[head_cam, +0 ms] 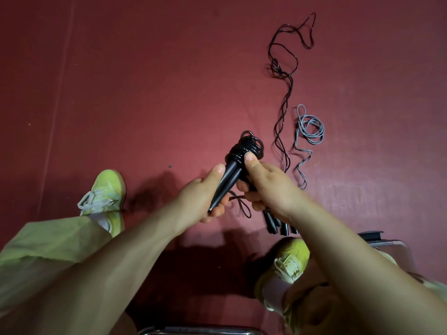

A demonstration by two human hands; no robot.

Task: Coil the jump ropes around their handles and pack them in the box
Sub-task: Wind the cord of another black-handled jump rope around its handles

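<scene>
A: From the head view, what has each hand got?

B: The left hand [208, 189] grips the lower ends of the two black handles [228, 178], fingers curled round them. The right hand [263, 184] holds them higher up, thumb pressing just under the black coil [249, 147] wound at the top.

A: And the loose end?

B: A short tail loop [243, 207] hangs between the hands, not yet wound on. If the thumb lifts, I'd judge the springy turns could slip off the tops and unwind.

A: Other ropes?

B: A black rope [284, 97] and a grey rope [307, 131] lie uncoiled on the red floor [145, 93], with more handles [273, 224] partly hidden under the right wrist. The box [387, 245] sits at lower right, mostly hidden by the right arm; a blind reach could miss it.
</scene>
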